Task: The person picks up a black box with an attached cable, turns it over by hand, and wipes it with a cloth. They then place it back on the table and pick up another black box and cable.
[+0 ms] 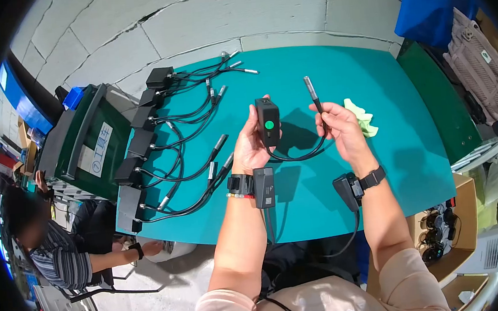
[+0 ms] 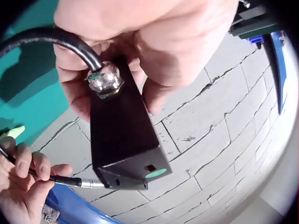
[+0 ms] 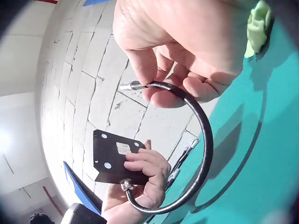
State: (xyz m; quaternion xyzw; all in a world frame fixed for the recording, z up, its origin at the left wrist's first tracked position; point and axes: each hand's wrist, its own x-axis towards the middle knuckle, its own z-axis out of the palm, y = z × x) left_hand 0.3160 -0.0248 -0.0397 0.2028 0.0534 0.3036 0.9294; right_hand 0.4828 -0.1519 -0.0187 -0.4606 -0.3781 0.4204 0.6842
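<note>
My left hand [image 1: 250, 146] grips a black box [image 1: 268, 122] with a green round sticker on its face, held above the teal table. A black cable [image 3: 205, 135] leaves the box through a metal gland [image 2: 105, 80] and loops across to my right hand [image 1: 343, 130]. Thumb and fingers of that hand pinch the cable just below its silver connector [image 1: 309, 84], which points up in the head view. White labels [image 3: 124, 148] show on the box's other face in the right wrist view.
Several black boxes with cables, one at the front [image 1: 130, 208], line the table's left side. A pale green cloth [image 1: 361, 117] lies to the right. Green cabinets [image 1: 93, 145] flank the table. A person [image 1: 63, 252] sits at the left; a cardboard box [image 1: 467, 220] stands at the right.
</note>
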